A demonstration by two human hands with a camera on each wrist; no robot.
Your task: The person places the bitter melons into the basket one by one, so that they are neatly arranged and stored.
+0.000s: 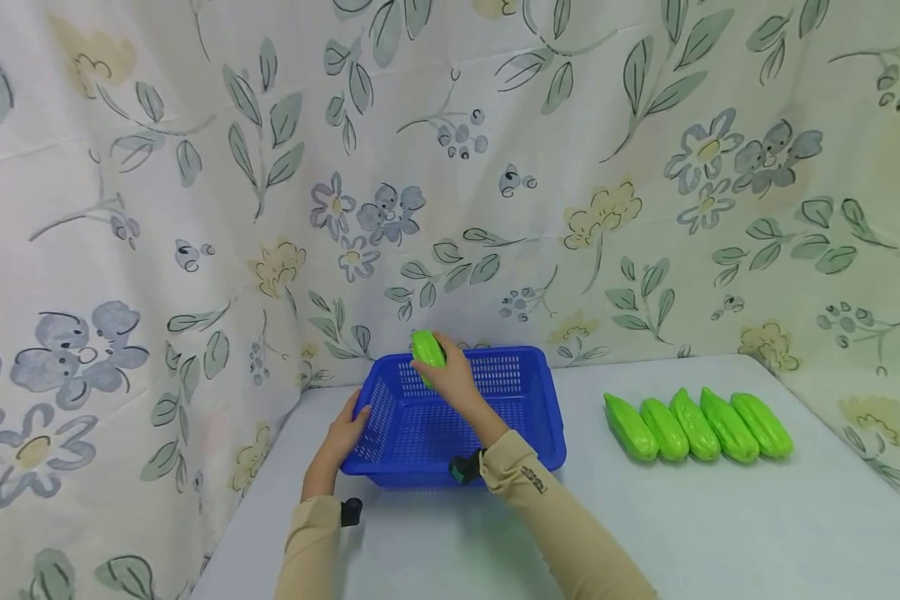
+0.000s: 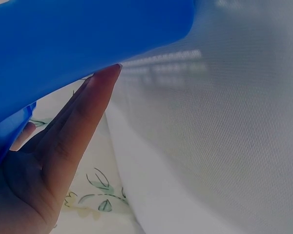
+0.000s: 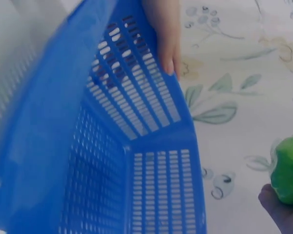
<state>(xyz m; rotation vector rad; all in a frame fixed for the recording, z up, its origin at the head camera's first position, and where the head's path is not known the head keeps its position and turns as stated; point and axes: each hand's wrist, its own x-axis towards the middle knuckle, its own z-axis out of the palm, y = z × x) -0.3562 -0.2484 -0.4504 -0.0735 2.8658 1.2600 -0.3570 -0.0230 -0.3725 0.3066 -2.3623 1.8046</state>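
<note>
A blue plastic basket (image 1: 412, 473) with slotted walls stands on the white table. My left hand (image 1: 347, 429) grips its left side, the thumb over the rim and the fingers against the outer wall. In the left wrist view, the fingers of that left hand (image 2: 63, 151) lie long under the blue rim. Above the far part of the basket, my right hand (image 1: 456, 379) holds a bright green bitter melon (image 1: 427, 348), tilted, between thumb and fingers. Only one end of the bitter melon (image 3: 289, 168) shows at the right edge of the right wrist view.
Several more green bitter melons (image 1: 697, 427) lie side by side in a row on the white table (image 1: 690, 533), right of the basket. A floral curtain (image 1: 450, 208) hangs behind the table and along its left side.
</note>
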